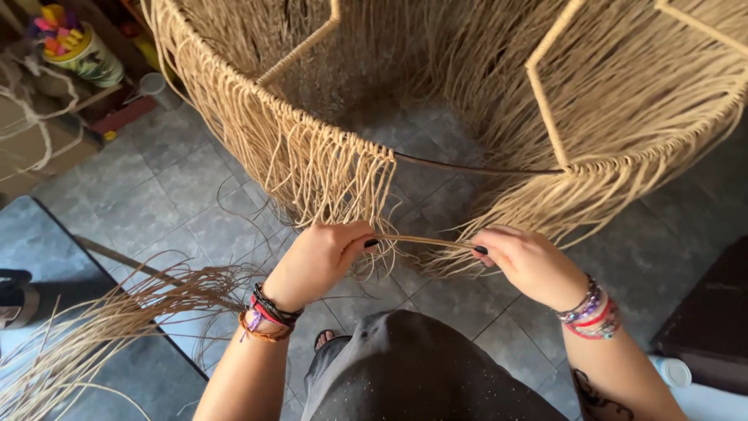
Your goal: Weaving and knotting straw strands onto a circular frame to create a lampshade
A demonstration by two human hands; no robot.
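a thin tan strand (pixel 425 241) is held stretched between the two hands, just below the bare stretch of the ring (pixel 467 166) on a large frame. the left hand (pixel 319 261) is closed on one end, the right hand (pixel 526 261) pinches the other between thumb and fingertips. the strand is judged light, limp and slightly fibrous, so it should bend and knot easily but fray or slip if held loosely; it is best gripped near the ends and kept taut. a fringe (pixel 327 168) of like strands hangs from the ring on both sides of the gap. a loose bundle (pixel 101 327) lies on the tiled floor (pixel 171 195) near the left arm.
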